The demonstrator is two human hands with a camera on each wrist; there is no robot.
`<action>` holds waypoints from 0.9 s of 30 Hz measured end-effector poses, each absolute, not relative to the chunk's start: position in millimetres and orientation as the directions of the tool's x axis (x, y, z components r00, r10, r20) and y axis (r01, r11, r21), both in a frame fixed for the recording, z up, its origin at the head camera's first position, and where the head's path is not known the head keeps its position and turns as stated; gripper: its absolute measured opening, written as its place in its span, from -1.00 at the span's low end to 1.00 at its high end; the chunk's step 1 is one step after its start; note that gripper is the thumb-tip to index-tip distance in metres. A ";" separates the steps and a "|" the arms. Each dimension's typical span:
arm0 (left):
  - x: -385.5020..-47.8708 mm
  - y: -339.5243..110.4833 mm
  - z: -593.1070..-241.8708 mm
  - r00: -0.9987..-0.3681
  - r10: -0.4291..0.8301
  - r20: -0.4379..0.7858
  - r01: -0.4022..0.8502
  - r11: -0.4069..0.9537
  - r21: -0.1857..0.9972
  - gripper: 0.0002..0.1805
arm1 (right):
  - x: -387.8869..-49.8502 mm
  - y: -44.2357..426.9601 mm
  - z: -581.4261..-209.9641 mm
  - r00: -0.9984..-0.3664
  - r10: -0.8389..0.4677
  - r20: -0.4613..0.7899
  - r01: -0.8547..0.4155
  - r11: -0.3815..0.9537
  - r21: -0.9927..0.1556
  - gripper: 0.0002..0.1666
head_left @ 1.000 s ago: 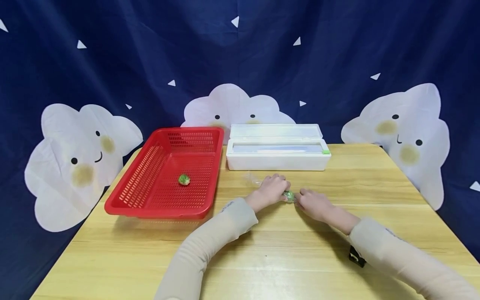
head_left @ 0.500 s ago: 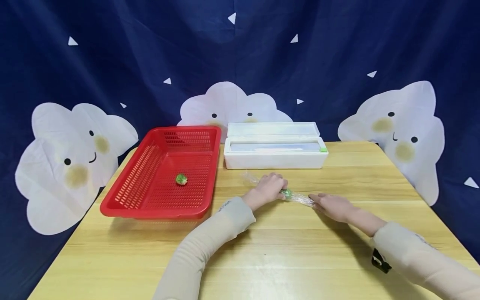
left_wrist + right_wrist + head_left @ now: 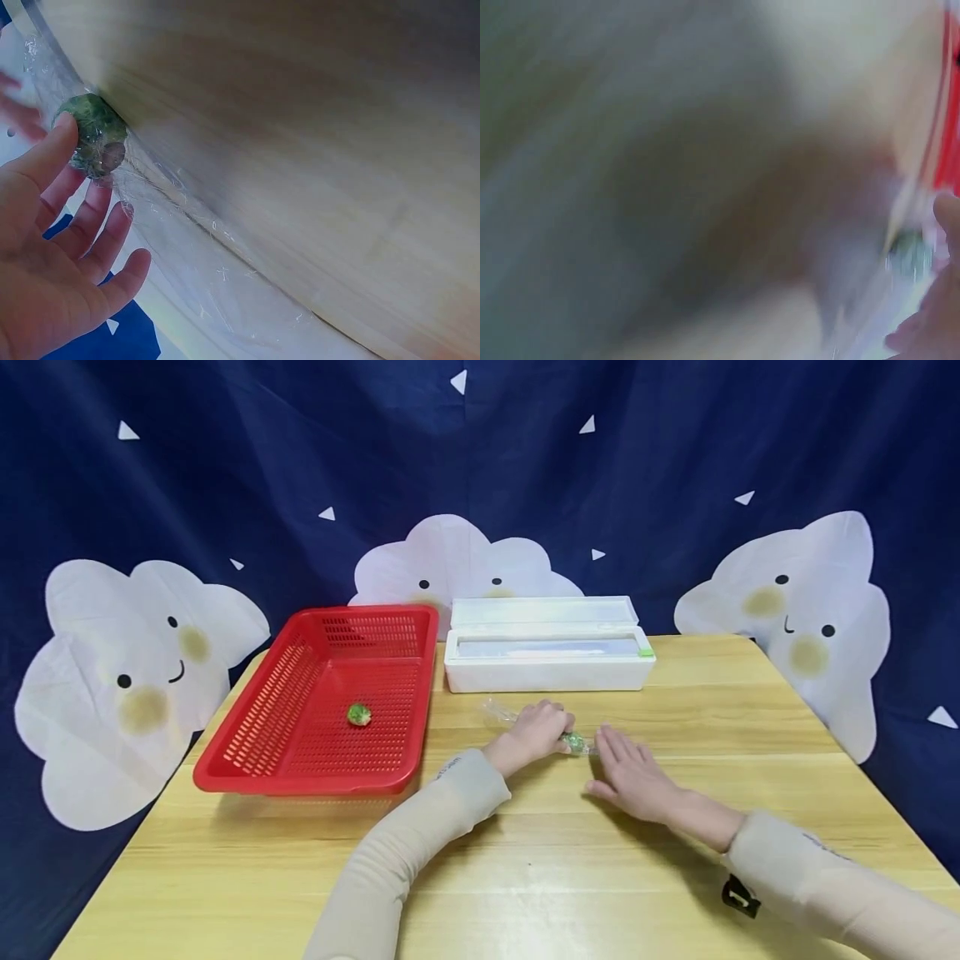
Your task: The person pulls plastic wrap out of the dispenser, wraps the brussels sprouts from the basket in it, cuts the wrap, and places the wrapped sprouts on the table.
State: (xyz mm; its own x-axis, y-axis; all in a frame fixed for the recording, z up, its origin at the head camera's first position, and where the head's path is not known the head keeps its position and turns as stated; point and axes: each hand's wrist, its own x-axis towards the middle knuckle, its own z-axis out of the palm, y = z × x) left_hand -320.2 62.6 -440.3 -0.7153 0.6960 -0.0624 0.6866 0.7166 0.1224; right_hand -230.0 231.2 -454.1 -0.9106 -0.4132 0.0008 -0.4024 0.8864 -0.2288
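In the head view my left hand (image 3: 534, 732) holds a green Brussels sprout (image 3: 575, 743) low over the table. Clear plastic wrap (image 3: 217, 262) is around the sprout and stretches away on both sides. Thumb and fingers pinch the wrapped sprout (image 3: 91, 133) in the left wrist view. My right hand (image 3: 637, 782) is spread with straight fingers, its fingertips near the wrap's right end; whether they touch it I cannot tell. A blurred sprout (image 3: 911, 256) shows at the edge of the right wrist view.
A red perforated basket (image 3: 307, 783) stands on the left with another Brussels sprout (image 3: 359, 715) inside. Behind my hands is a white cling film box (image 3: 551, 677), its lid raised, with a green piece (image 3: 646, 652) at its right end. A patterned blue curtain (image 3: 525, 468) hangs behind the table.
My right hand slid right along the wrap, drawing it out, then came back left and its fingers straightened. The left hand stayed on the sprout throughout.
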 end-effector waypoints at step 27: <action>-312.8 47.3 -441.4 -0.658 0.749 -0.084 0.717 0.656 0.236 -0.58 | -277.7 207.5 -445.1 -0.791 -0.601 0.116 -0.608 0.749 -0.264 -0.50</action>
